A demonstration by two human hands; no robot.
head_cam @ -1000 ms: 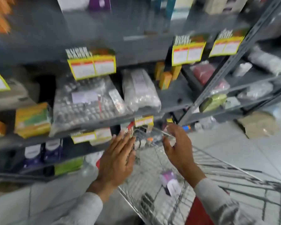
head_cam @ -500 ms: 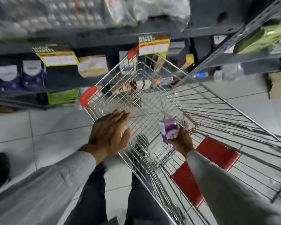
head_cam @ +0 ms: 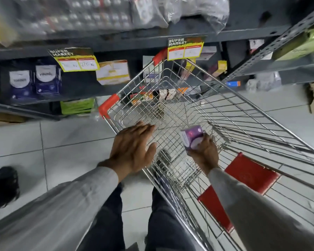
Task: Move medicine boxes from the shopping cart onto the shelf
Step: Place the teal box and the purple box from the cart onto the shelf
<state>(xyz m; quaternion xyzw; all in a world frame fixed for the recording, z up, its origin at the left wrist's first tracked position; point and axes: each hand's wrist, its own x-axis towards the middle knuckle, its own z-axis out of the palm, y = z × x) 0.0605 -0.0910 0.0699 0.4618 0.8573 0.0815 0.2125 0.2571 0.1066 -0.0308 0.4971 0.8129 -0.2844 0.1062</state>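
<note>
While R hand [head_cam: 204, 153] grips purple box [head_cam: 192, 136], L hand [head_cam: 132, 147] flat over cart rim [head_cam: 147, 175].

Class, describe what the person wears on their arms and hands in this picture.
Both arms wear long, light grey sleeves reaching the wrists, the left sleeve and the right sleeve. The left hand and right hand are bare: no gloves, rings or watch show.

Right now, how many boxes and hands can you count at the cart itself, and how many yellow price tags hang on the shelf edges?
Purple medicine box, held in the right hand: 1
Hands, counting the left hand at the shopping cart rim: 2
Yellow price tags: 2
Total: 5
</note>
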